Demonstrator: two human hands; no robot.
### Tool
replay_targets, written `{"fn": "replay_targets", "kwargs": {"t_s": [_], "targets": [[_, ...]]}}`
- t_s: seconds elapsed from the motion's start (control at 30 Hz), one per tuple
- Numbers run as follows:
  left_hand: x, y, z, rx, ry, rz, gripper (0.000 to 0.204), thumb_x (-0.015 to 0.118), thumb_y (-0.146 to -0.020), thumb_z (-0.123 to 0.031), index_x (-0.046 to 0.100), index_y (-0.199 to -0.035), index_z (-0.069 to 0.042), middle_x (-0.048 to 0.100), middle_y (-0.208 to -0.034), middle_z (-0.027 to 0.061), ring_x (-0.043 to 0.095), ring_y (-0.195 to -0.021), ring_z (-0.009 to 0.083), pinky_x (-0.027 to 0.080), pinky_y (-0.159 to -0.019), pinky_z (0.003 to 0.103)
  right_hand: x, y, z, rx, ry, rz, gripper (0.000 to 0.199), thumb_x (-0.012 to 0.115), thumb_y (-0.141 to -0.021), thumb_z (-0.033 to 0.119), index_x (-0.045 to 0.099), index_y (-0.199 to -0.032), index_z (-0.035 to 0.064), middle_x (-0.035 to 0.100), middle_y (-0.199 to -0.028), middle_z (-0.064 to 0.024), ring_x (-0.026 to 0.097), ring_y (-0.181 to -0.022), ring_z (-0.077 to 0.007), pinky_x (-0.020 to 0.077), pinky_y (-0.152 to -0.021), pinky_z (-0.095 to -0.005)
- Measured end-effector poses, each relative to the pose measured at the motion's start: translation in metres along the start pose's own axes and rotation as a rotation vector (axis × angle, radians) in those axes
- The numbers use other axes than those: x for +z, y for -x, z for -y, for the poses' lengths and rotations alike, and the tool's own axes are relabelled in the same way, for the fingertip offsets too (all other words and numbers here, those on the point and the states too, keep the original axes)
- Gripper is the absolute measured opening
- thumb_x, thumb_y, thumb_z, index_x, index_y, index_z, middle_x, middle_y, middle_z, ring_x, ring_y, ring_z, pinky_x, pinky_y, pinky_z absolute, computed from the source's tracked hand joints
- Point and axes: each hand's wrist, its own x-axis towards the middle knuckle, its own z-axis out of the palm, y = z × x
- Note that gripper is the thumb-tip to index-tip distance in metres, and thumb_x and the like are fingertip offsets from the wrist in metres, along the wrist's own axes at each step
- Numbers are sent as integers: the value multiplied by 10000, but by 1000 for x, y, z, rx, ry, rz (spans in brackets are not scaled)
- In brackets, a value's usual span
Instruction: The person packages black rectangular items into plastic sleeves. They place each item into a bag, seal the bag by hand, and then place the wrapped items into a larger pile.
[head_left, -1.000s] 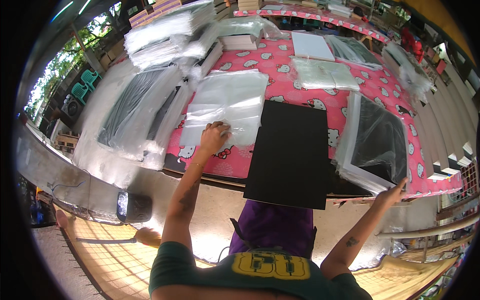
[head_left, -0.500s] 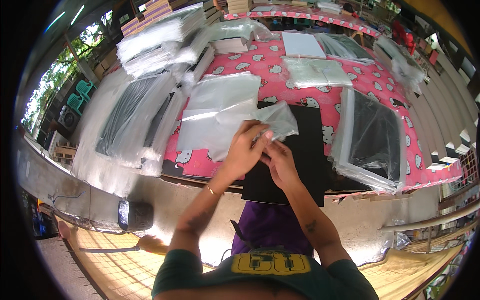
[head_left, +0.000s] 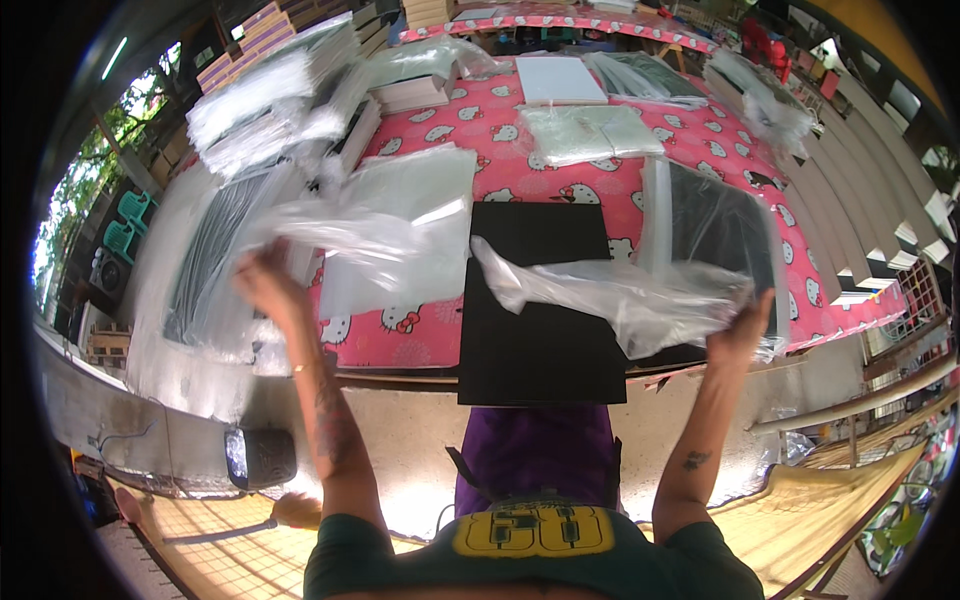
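My left hand (head_left: 268, 286) is raised at the left and grips one clear plastic bag (head_left: 340, 232) that billows above the table. Out to the right, my right hand (head_left: 741, 330) grips a second clear plastic bag (head_left: 620, 296), which stretches across toward the middle. Between my arms a flat black square board (head_left: 543, 300) lies on the pink patterned tablecloth (head_left: 520, 175), its near edge overhanging the table. A flat pile of clear bags (head_left: 405, 235) rests left of the board.
A bagged black board (head_left: 715, 235) lies at the right. More stacks of clear bags (head_left: 585, 130) and bagged boards (head_left: 270, 95) cover the back and left of the table. A dark box with a lit screen (head_left: 258, 456) sits at lower left.
My hands were together over the black board with plastic held between them. They have swung wide apart, each now carrying a clear bag.
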Motion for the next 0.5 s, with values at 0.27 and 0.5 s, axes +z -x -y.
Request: {"fn": "replay_targets", "kwargs": {"t_s": [0.27,0.5], "targets": [[5,53,-47,344,-79,925,326,553,-906,-202,583,-1136,26,666,-804,176,647,-716,323,503,-736,407,25,53,-69,-180,685,627,303,555,-930,102,543,-1223,26,604,-1039,-36,579,-969,-124,456,-864,-270],[-21,131,-188,28,1003,731,194,579,-932,-182,617,-950,8,596,-721,30,516,-661,67,428,-587,225,37,81,-145,104,282,734,277,545,-909,7,516,-1185,19,633,-995,-54,621,-938,-120,474,-873,-258]]}}
